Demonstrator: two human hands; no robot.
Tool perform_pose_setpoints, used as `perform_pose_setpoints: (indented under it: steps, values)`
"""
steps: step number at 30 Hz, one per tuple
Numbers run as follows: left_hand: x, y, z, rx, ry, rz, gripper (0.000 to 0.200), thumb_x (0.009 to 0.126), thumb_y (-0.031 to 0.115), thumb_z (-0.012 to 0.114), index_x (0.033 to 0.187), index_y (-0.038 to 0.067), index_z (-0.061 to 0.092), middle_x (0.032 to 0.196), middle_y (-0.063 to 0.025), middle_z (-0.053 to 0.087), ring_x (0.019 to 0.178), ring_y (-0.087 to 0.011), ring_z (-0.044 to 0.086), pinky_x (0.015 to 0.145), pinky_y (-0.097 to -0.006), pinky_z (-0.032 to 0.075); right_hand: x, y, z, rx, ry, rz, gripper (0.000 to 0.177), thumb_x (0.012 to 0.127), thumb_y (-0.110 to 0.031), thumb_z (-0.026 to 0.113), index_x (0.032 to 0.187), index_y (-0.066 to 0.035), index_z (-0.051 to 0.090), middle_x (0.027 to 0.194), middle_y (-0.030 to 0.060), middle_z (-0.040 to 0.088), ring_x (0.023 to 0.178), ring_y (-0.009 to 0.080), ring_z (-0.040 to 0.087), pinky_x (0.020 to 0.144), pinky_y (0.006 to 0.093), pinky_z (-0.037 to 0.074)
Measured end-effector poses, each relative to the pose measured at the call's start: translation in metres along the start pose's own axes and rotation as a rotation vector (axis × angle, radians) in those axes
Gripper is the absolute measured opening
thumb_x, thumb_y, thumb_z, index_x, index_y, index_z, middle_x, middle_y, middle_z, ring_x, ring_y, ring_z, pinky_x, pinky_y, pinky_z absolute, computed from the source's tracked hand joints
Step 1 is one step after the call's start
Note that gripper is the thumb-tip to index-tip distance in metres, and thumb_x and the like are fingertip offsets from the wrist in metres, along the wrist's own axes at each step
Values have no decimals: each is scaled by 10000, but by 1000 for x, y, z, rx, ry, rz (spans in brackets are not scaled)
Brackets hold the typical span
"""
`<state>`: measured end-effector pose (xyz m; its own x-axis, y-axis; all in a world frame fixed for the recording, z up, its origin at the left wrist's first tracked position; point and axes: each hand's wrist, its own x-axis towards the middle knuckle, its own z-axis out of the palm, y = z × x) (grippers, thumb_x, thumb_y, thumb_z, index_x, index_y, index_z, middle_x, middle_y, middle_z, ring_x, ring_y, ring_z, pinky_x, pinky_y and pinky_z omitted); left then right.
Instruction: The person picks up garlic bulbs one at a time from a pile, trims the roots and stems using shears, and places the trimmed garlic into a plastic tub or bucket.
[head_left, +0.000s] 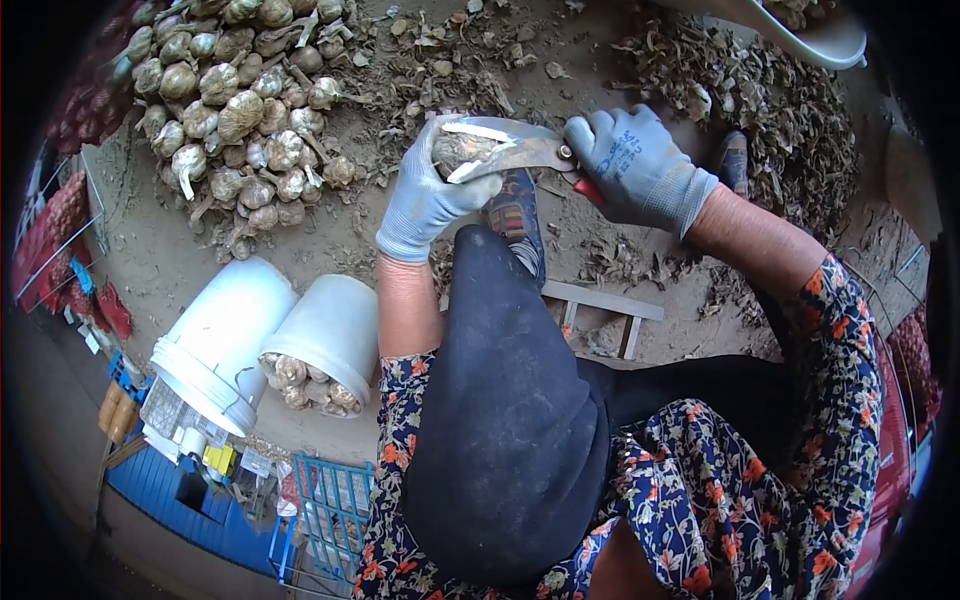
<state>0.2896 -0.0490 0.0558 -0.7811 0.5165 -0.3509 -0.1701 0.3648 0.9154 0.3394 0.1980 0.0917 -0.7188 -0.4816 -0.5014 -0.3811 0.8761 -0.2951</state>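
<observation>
My left hand (430, 195), in a grey-white glove, is wrapped round a garlic bulb (460, 150) above my knee. My right hand (625, 165), gloved in grey with blue print, grips the red handle of curved-blade shears (530, 153). The two blades are apart and reach left, one along the upper side of the bulb and one across its lower side. Whether the blades touch the bulb is hard to tell.
A large garlic heap (240, 115) lies at the upper left. Two tipped buckets, one white (225, 325) and one holding garlic (330, 320), are at the lower left. Dry husks (770, 130) cover the upper right ground near a pale basin (815, 40). A flat frame (600, 298) lies beyond my knee.
</observation>
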Motion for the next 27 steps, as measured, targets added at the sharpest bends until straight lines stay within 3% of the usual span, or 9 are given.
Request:
perform_pose_setpoints:
  steps: [5, 12, 16, 18, 22, 23, 24, 25, 27]
  values:
    - [1, 13, 1, -357, -93, -230, 650, 595, 180, 840, 1130, -5, 519, 991, -66, 632, 896, -122, 611, 832, -273, 504, 2, -1, 37, 382, 67, 95, 296, 832, -260, 601, 938, -31, 446, 754, 215, 601, 716, 389, 623, 594, 475, 485]
    - [2, -30, 16, -621, 92, -287, 587, 679, 60, 743, 1202, -3, 485, 1005, -59, 621, 871, -132, 613, 766, -266, 522, -7, -22, 72, 687, 203, 274, 285, 835, -244, 579, 977, -40, 439, 803, 238, 598, 796, 420, 605, 710, 475, 479]
    - [34, 0, 43, -827, 211, -203, 698, 669, 6, 707, 1290, 29, 388, 963, -55, 583, 853, -138, 599, 693, -265, 536, -1, -30, 92, 922, 222, 538, 339, 832, -275, 592, 970, -5, 442, 865, 291, 589, 878, 472, 568, 743, 496, 452]
    - [69, 66, 70, -861, 128, 114, 730, 693, 23, 694, 1327, 17, 333, 1016, -72, 543, 839, -144, 586, 652, -259, 525, 0, -31, 97, 961, 171, 631, 330, 855, -287, 542, 966, 10, 451, 880, 295, 608, 887, 478, 576, 778, 516, 451]
    - [125, 151, 106, -497, -81, 708, 789, 791, 230, 768, 1399, 66, 292, 1319, -174, 367, 983, -185, 579, 748, -284, 523, -15, -26, 107, 975, 230, 623, 319, 834, -280, 559, 940, 0, 448, 866, 305, 596, 885, 490, 563, 756, 522, 445]
    - [126, 157, 123, -649, 394, 801, 643, 829, 287, 712, 1354, 109, 387, 1177, -128, 486, 818, -151, 595, 616, -274, 512, -18, -23, 107, 1004, 230, 639, 312, 828, -272, 566, 941, -6, 448, 867, 305, 594, 887, 490, 560, 752, 521, 446]
    - [137, 105, 105, -167, 212, 753, 617, 778, 217, 706, 1261, -21, 403, 1148, -175, 508, 1031, -279, 529, 863, -375, 475, -17, -17, 106, 1031, 241, 652, 306, 822, -263, 573, 942, -12, 448, 868, 306, 592, 889, 491, 557, 747, 520, 447]
    - [136, 65, 93, 315, 554, 960, 596, 783, 300, 703, 1211, -27, 447, 1200, -205, 482, 1127, -333, 457, 964, -414, 401, -18, -13, 106, 1033, 292, 665, 282, 812, -232, 579, 944, -22, 445, 847, 301, 590, 878, 489, 558, 741, 518, 446]
    - [91, -29, 65, 624, 790, 528, 630, 834, 327, 648, 1289, -35, 406, 1275, -242, 439, 1219, -377, 402, 1023, -459, 337, -18, -1, 112, 994, 273, 657, 277, 811, -229, 577, 943, -23, 446, 838, 299, 591, 871, 488, 560, 737, 519, 445]
